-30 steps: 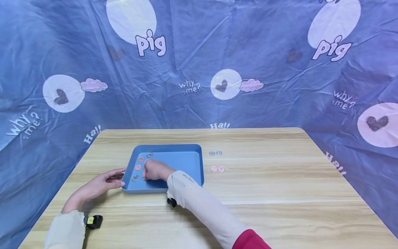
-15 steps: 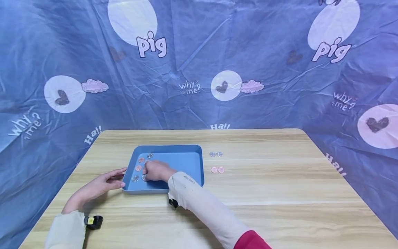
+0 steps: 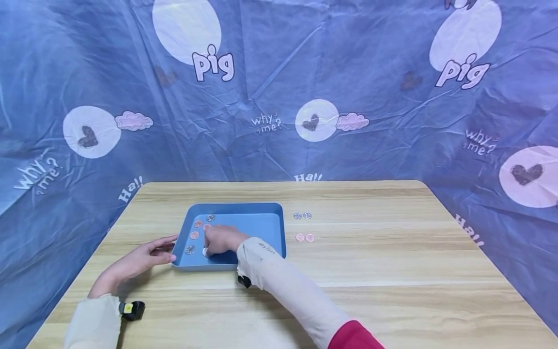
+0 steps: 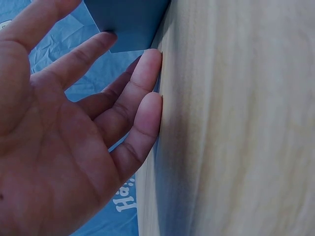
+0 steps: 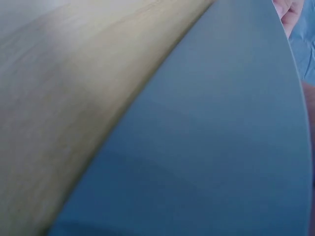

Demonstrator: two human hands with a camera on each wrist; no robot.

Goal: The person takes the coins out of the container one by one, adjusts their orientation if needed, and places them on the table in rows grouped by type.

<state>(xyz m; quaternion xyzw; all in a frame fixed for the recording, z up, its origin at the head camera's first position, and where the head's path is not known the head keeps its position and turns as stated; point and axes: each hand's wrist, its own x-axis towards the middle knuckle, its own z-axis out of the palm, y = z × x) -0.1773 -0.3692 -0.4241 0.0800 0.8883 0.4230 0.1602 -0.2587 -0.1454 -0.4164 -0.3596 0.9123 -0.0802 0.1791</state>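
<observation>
In the head view, my right hand (image 3: 220,239) reaches over the front wall of a shallow blue tray (image 3: 253,232), fingers bent downward. A silver coin (image 3: 205,251) shows right at its fingertips; I cannot tell whether they pinch it. A copper coin (image 3: 207,227) lies just beyond the knuckles. Further left on the tray floor are two more copper coins and two silver coins (image 3: 190,249). My left hand (image 3: 137,261) is at the tray's front left corner with loosely bent fingers. In the left wrist view, a finger of the left hand (image 4: 64,137) touches the tray corner (image 4: 130,24).
Right of the tray, two silver coins (image 3: 302,215) lie side by side on the wooden table (image 3: 392,261), with two copper coins (image 3: 305,238) nearer. A printed blue cloth (image 3: 270,160) hangs behind. The tray's outer wall (image 5: 211,123) fills much of the right wrist view.
My right hand has shifted slightly right inside the tray. A copper coin beyond its knuckles and a silver coin at its fingertips now show more. The left hand and tray stay put.
</observation>
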